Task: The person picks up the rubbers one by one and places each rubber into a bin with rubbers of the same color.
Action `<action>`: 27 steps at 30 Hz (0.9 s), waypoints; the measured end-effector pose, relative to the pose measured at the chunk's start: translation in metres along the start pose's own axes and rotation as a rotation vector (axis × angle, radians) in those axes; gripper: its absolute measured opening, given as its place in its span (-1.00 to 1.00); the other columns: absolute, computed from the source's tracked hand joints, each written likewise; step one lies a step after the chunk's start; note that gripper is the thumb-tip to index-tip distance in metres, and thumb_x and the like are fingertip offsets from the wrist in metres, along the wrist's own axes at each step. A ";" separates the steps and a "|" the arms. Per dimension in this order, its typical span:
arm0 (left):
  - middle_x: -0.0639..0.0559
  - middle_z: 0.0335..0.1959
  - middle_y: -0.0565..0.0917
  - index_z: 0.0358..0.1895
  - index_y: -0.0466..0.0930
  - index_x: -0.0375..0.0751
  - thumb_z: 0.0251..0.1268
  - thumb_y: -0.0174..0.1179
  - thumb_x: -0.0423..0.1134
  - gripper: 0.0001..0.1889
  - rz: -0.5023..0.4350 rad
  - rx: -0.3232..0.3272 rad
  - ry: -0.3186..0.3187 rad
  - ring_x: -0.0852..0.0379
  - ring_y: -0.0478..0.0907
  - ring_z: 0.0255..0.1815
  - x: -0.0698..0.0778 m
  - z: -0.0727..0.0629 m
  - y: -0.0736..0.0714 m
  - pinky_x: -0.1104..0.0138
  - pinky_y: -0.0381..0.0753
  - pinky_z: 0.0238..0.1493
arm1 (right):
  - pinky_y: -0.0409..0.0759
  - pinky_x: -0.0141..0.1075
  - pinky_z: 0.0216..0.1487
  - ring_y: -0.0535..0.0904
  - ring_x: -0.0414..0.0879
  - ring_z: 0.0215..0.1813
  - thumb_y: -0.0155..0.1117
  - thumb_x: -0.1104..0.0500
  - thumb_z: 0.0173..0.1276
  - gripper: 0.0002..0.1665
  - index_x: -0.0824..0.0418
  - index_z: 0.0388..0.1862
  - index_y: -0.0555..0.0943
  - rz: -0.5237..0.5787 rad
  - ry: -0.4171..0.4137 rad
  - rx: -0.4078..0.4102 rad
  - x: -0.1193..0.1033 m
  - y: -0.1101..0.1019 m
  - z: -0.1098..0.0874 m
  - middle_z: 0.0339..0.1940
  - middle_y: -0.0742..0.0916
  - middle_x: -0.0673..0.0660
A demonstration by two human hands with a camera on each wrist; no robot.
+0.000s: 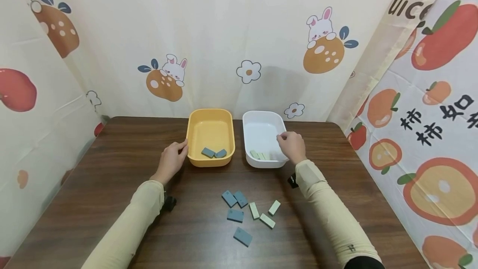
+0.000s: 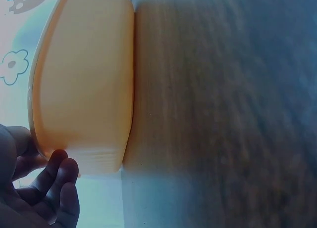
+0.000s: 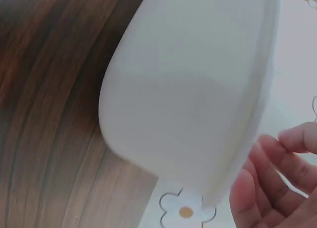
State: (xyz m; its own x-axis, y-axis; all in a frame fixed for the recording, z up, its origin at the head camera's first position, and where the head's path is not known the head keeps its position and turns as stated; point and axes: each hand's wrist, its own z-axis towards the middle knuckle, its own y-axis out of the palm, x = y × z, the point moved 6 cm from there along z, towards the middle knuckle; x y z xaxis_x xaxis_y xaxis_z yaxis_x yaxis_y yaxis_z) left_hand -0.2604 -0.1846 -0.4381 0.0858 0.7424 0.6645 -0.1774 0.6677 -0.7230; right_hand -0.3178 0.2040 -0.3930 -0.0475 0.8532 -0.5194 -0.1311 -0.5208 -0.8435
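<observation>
Perhaps for steadiness, the left hand (image 1: 172, 162) pinches the yellow tray (image 1: 210, 130); the right hand (image 1: 293, 147) curls by the white tray (image 1: 263, 130), hold unclear. Blue blocks (image 1: 235, 215) and green blocks (image 1: 267, 221) lie in front and, colour-separated, inside.

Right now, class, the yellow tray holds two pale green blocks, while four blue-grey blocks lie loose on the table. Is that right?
Not quite: the head view shows that the two blocks in the yellow tray are blue-grey, not pale green. Four blue-grey blocks do lie loose on the table.
</observation>
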 end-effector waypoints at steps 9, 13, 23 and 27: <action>-0.23 -0.19 0.66 0.26 0.50 -0.28 0.44 0.07 -0.21 -0.59 -0.007 -0.001 0.000 0.02 0.40 -0.48 0.000 -0.001 -0.001 0.29 0.38 -0.40 | 0.60 -0.02 -0.12 0.66 0.17 -0.12 0.07 0.11 0.42 -0.61 0.38 -0.03 0.67 0.030 0.083 0.023 0.029 -0.009 -0.006 -0.10 0.75 0.33; -0.24 -0.19 0.66 0.25 0.51 -0.29 0.44 0.07 -0.21 -0.60 -0.008 0.005 0.005 0.01 0.41 -0.47 0.001 -0.001 -0.001 0.29 0.38 -0.40 | 0.59 0.00 -0.06 0.66 0.18 -0.10 0.07 0.11 0.42 -0.59 0.40 -0.02 0.66 0.042 0.103 0.017 0.038 -0.006 -0.010 -0.09 0.75 0.35; -0.22 -0.26 0.63 0.26 0.49 -0.29 0.44 0.07 -0.22 -0.60 -0.006 -0.004 0.001 0.04 0.36 -0.49 0.000 -0.001 0.000 0.30 0.36 -0.42 | 0.59 -0.02 -0.07 0.66 0.20 -0.10 0.02 0.12 0.43 -0.54 0.44 0.07 0.62 0.121 0.146 0.008 0.052 0.007 -0.014 -0.08 0.74 0.39; -0.22 -0.28 0.62 0.26 0.50 -0.29 0.44 0.07 -0.22 -0.60 -0.003 0.002 0.004 0.03 0.36 -0.50 0.000 -0.001 -0.001 0.30 0.36 -0.42 | 0.59 -0.02 -0.05 0.65 0.19 -0.07 -0.02 0.10 0.47 -0.50 0.43 0.16 0.57 0.179 0.164 0.024 0.054 0.013 -0.014 -0.02 0.72 0.40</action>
State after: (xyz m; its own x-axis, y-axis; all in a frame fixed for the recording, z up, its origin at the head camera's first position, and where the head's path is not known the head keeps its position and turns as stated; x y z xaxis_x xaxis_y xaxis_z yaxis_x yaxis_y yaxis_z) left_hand -0.2595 -0.1850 -0.4370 0.0901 0.7406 0.6659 -0.1791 0.6698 -0.7207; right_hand -0.3086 0.2435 -0.4338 0.0889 0.7305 -0.6771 -0.1587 -0.6607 -0.7337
